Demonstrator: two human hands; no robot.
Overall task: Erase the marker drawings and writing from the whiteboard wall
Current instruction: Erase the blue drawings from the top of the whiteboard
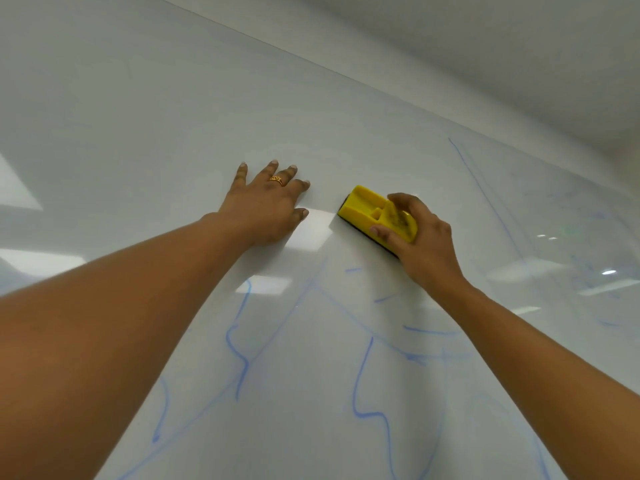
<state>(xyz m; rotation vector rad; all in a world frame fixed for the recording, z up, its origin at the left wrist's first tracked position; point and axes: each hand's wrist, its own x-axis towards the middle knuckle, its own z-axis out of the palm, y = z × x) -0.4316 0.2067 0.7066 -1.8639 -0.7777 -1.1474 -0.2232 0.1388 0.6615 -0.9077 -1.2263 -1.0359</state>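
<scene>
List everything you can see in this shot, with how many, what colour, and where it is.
whiteboard wall: one, glossy white, fills most of the view
marker lines: several, blue, lower half and far right of the board
eraser: one, yellow with a dark pad, pressed to the board right of centre
ring: one, gold, on a left-hand finger
left hand: one, flat on the board, fingers spread
right hand: one, grip closed on the eraser
</scene>
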